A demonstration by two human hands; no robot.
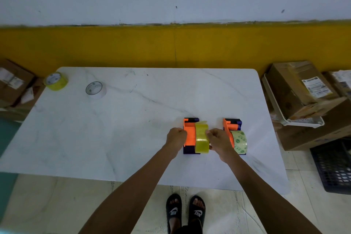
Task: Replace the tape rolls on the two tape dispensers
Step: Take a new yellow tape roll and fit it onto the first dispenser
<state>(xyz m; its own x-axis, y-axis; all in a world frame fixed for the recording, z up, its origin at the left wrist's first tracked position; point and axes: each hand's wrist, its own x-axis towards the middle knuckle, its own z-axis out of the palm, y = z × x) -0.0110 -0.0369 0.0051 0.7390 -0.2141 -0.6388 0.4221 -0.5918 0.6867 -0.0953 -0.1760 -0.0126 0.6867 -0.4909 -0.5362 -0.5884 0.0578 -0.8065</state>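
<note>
Two orange-and-purple tape dispensers stand side by side on the white marble table (133, 129). The left dispenser (190, 137) carries a yellow tape roll (201, 139); the right dispenser (230, 126) carries a clear roll with green print (240, 141). My left hand (175, 138) grips the left side of the left dispenser with curled fingers. My right hand (218, 141) pinches the yellow roll from its right side. Two more rolls lie at the table's far left: a yellow one (56, 81) at the corner and a pale, almost clear one (95, 89).
Cardboard boxes (298, 89) and a white tray (303, 122) are stacked right of the table, with a dark crate (334, 167) on the floor beneath. More boxes (13, 83) sit at the left. A yellow-and-white wall runs behind. My sandalled feet (185, 213) stand at the table's near edge.
</note>
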